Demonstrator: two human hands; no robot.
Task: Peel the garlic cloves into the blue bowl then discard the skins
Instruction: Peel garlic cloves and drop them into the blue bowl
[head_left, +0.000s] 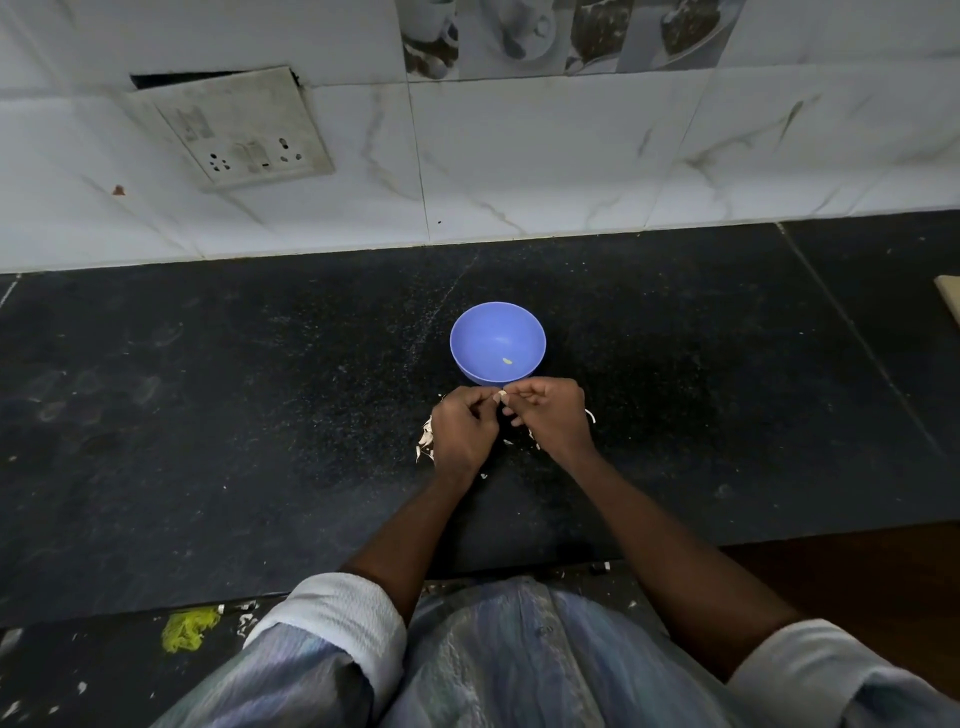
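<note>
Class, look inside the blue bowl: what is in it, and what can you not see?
Inside the blue bowl lies one small pale piece, probably a peeled garlic clove; the rest of the inside is bare. The near wall's rim hides a thin strip of the interior, just beyond the hands.

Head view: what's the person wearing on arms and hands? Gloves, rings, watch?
Both hands, left hand and right hand, are bare, with no gloves, rings or watch visible. Forearms are bare too. The streaky blue-grey shirt has sleeves rolled near the elbows, showing white cuffs.
</note>
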